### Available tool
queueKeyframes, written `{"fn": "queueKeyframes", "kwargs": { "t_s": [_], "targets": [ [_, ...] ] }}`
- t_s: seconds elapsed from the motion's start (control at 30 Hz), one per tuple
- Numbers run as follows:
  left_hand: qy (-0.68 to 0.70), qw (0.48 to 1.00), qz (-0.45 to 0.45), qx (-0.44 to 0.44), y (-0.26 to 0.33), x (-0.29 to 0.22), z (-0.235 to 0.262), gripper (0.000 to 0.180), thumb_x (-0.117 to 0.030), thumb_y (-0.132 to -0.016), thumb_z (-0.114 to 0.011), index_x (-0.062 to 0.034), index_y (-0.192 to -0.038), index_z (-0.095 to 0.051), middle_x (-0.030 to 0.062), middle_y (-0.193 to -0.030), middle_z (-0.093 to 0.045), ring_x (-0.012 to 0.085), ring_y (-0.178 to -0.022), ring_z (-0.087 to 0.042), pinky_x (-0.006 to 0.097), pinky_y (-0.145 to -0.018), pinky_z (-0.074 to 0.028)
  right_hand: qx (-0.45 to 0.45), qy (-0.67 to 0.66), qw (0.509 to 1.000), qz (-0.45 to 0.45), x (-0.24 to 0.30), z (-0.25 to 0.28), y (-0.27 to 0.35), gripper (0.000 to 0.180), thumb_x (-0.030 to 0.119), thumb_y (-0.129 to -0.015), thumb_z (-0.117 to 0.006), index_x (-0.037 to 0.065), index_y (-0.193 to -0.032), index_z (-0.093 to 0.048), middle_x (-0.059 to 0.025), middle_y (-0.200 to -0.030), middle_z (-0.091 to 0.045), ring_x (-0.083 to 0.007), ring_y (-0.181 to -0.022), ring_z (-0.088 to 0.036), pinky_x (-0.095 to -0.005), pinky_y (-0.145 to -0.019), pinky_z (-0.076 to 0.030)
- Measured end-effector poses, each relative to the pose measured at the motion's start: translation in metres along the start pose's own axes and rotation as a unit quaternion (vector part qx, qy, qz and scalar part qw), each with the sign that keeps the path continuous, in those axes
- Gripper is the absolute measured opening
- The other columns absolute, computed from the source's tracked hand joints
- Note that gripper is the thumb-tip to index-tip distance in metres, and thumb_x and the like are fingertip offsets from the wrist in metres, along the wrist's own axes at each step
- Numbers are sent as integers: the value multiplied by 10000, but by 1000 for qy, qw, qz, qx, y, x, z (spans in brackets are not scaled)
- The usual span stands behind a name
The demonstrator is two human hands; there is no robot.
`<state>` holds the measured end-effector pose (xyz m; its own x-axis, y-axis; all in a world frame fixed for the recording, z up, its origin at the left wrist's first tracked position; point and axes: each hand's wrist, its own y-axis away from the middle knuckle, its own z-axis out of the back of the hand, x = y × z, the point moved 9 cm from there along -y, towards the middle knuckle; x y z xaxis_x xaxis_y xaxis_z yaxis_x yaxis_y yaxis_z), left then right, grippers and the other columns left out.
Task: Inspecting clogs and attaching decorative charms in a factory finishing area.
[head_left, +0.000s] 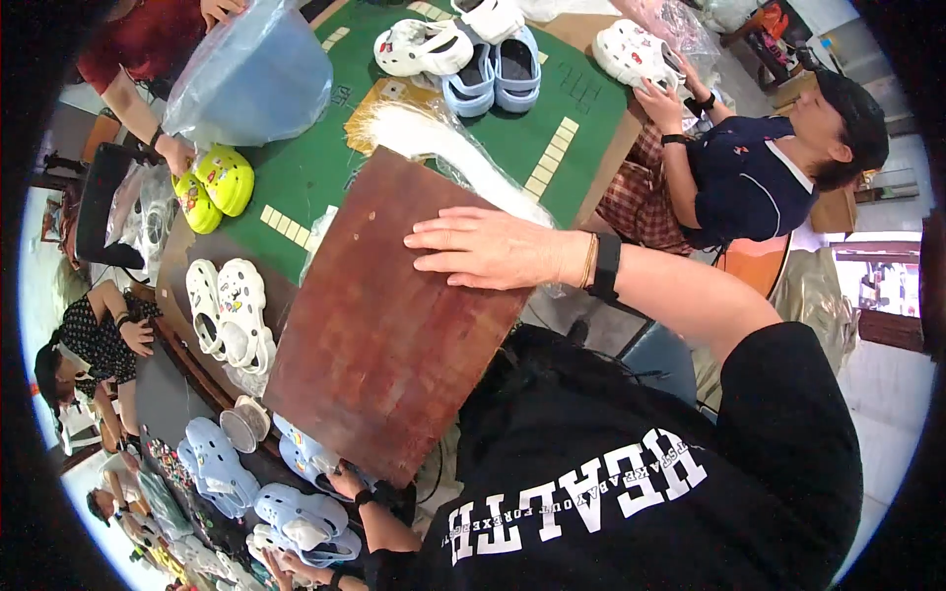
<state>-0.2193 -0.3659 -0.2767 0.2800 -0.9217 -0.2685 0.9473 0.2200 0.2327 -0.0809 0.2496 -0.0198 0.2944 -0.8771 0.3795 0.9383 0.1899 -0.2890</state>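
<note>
In the head view, the brown wooden board [384, 335] fills the centre, slanting from one o'clock down to seven, between the wearer's body and the green bench [591, 143]. The right hand [483, 248] comes in from three o'clock and lies flat on its upper part, fingers straight and grasping nothing, probably to steady it. The left hand [345, 481], at the board's six-thirty edge, is partly covered; whether it grips the edge, I cannot tell, though it may be propping it. What bears the board's weight is hidden.

From the board, white clogs [244, 313] sit at nine o'clock and yellow-green clogs [227, 182] at ten-thirty, likely paired so mates stay together. At two, a seated co-worker [759, 177] holds up a white clog [631, 51], perhaps to see its decorations.
</note>
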Motion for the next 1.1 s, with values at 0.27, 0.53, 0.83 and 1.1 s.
{"fn": "queueKeyframes", "kwargs": {
  "t_s": [0.27,0.53,0.83,1.1],
  "targets": [
    [86,996,2,22,4,7,-2,498,-261,-844,-700,82,-1184,-579,255,-1162,-643,406,-1054,-609,451,-903,-463,-3,-16,1000,3,4,1,3,349,228,-934,-588,88,-1252,-554,-121,-1417,-465,-279,-1342,-413,-431,-1132,-328],
    [103,993,-36,42,-17,41,-4,440,-243,-859,-674,74,-1158,-610,276,-1093,-651,430,-979,-610,467,-853,-460,11,-10,1000,8,9,3,-3,367,215,-927,-592,77,-1265,-547,-121,-1441,-444,-277,-1352,-402,-433,-1135,-320],
    [119,987,-7,-106,69,-21,58,482,-322,-854,-678,30,-1177,-613,264,-1002,-665,414,-885,-610,443,-799,-459,40,15,999,20,15,0,-4,389,176,-910,-602,57,-1273,-532,-129,-1444,-432,-285,-1356,-395,-436,-1133,-317],
    [251,955,23,-154,133,-26,118,313,-219,-877,-664,76,-975,-631,159,-856,-658,246,-756,-559,371,-739,-449,44,15,999,16,17,0,-7,428,174,-894,-618,43,-1289,-522,-158,-1443,-430,-296,-1366,-378,-450,-1136,-300]
  ]
}}
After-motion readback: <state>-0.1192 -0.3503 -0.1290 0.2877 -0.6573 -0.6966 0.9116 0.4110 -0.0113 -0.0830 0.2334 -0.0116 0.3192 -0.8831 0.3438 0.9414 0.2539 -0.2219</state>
